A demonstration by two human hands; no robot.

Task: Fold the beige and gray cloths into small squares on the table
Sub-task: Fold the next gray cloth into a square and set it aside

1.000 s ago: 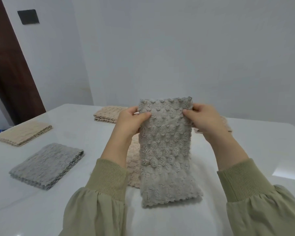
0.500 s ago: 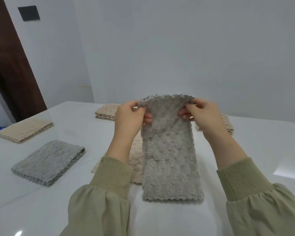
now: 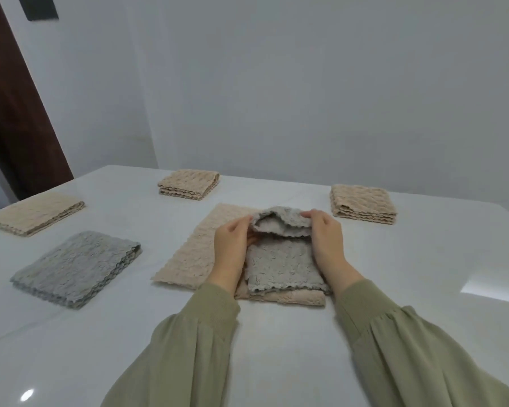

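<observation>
The gray cloth lies on a flat beige cloth near the middle of the worktop. Its far end is lifted and curls back over itself. The left hand pinches the raised edge at its left corner and the right hand at its right, fingers curled on the fabric. A folded gray pile lies well to the left.

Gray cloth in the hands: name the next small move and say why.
Probably lower the raised end toward you onto the near scalloped edge. The left hand and right hand pinch the far end of the gray cloth, curled over above its flat half, which lies on a beige cloth; the fold is not yet closed.
</observation>
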